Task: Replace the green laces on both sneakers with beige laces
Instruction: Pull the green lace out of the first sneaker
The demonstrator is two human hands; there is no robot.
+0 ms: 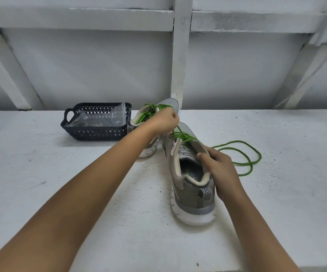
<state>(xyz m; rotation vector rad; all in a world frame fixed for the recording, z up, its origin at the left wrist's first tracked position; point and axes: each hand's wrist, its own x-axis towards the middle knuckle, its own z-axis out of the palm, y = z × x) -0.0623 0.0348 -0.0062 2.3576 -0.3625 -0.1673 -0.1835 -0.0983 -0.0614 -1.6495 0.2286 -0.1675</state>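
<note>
A bare, workshop-like utility space, not a furnished room. A broad work surface [60, 193] painted white, rough and speckled with dark marks and scuffs, fills the lower half. Behind it stands a white-painted frame: a vertical post [180, 55], a horizontal beam [80, 18] across the top, and diagonal braces [11, 71] slanting on both sides, all with chipped, uneven paint. Plain pale grey wall panels [90, 65] sit behind the frame. A dark perforated plastic basket [92, 132] holding a clear plastic bag [117, 114] rests on the surface beside grey sneakers [192, 185], as on a workbench.
</note>
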